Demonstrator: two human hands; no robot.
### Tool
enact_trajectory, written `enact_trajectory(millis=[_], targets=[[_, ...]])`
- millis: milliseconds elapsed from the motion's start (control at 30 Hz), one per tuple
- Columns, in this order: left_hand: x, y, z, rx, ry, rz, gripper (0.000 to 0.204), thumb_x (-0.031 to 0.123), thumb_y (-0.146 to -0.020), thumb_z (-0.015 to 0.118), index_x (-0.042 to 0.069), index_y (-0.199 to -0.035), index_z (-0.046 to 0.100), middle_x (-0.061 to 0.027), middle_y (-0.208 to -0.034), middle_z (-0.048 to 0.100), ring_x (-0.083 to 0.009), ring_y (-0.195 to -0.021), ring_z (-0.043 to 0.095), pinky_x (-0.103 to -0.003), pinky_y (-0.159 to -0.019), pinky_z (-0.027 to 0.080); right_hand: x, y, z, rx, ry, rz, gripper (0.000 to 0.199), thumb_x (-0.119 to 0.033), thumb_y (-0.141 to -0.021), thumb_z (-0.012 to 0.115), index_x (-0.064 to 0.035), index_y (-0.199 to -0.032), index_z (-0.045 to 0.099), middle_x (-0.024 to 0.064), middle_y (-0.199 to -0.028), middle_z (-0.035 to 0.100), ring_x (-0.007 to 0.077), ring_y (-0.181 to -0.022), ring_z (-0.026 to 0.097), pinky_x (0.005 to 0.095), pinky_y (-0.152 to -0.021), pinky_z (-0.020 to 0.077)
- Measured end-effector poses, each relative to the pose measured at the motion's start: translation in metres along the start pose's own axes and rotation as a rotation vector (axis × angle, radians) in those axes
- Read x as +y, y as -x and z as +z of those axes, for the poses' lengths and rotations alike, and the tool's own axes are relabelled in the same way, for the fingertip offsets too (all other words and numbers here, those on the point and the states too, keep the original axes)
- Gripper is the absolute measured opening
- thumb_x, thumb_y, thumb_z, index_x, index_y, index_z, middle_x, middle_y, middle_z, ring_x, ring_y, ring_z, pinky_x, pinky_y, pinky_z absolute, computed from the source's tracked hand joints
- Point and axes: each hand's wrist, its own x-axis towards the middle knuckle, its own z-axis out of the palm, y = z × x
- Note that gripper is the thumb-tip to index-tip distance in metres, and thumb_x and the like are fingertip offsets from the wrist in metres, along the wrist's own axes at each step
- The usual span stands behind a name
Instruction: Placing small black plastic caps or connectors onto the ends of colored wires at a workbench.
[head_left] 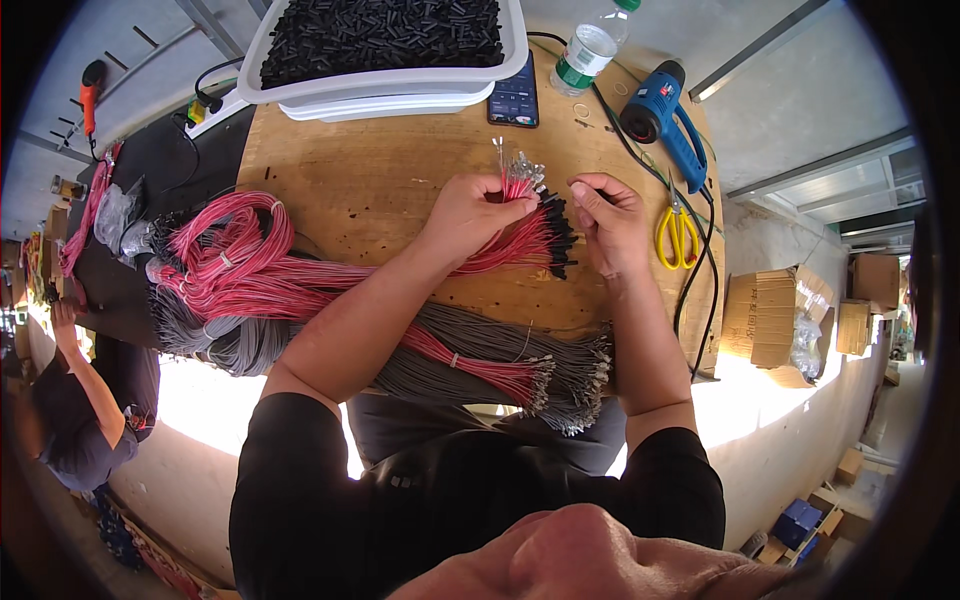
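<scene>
My left hand [472,212] is closed round a bundle of red wires [515,183], whose bare metal terminals stick up past the thumb. Beside it, my right hand [612,222] has thumb and fingertips pinched together; whatever they hold is too small to make out. Between and below the hands lie more red wires [500,250] with black sleeves [557,238] on their ends. Grey wires [500,335] and a tied red bundle [465,362] with metal terminals lie nearest me, partly under my left forearm. Coiled red wires [235,235] rest at the left.
A white tub [390,88] of black sleeves [385,40] stands at the back, next to a phone [515,98] and a plastic bottle [590,50]. On the right are a blue heat gun [660,115], yellow scissors [677,238] and a black cable. Another person [90,430] works at far left.
</scene>
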Motion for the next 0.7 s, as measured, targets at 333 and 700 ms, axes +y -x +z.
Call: enact_trajectory(millis=[333, 700], targets=[[-0.002, -0.002, -0.003, 0.052, 0.428, -0.187, 0.019, 0.01, -0.091, 0.072, -0.002, -0.106, 0.07, -0.0079, -0.091, 0.07, -0.013, -0.079, 0.064, -0.026, -0.072, 0.052, -0.003, 0.006, 0.008, 0.012, 0.098, -0.02, 0.015, -0.004, -0.089, 0.074, 0.001, -0.102, 0.072, -0.0041, -0.068, 0.057, 0.0041, -0.056, 0.047, 0.0196, -0.05, 0.0348], [-0.006, -0.003, -0.005, 0.025, 0.489, -0.136, 0.019, 0.01, -0.092, 0.072, -0.002, -0.106, 0.07, -0.0074, -0.091, 0.071, -0.0137, -0.082, 0.067, -0.026, -0.076, 0.053, -0.002, 0.015, 0.033, -0.116, 1.393, -0.975, 0.018, -0.009, -0.079, 0.077, -0.0122, -0.096, 0.074, 0.0035, -0.067, 0.057, 0.0219, -0.058, 0.06, 0.0339, -0.053, 0.0501]])
